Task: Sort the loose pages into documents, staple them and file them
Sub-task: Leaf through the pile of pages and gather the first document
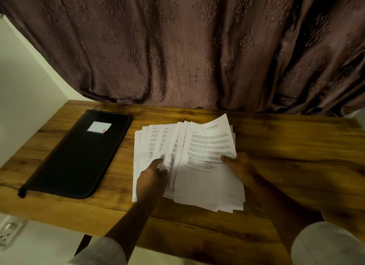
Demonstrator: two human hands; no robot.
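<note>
A fanned pile of loose printed pages [205, 146] lies in the middle of the wooden desk [286, 146]. My left hand [152, 175] pinches the lower edge of a few pages on the pile's left side, where the paper curls up at the fingers. My right hand [240, 166] grips the right edge of the top sheets, thumb lying on the printed face. A black zipped file folder [79, 158] with a small lined label lies flat to the left of the pages, closed. No stapler is in view.
A brown patterned curtain [187, 47] hangs down to the desk's back edge. A white wall [21, 91] borders the left side, and a wall socket [7, 233] sits below the desk's front left corner. Bare wood shows right of the pages.
</note>
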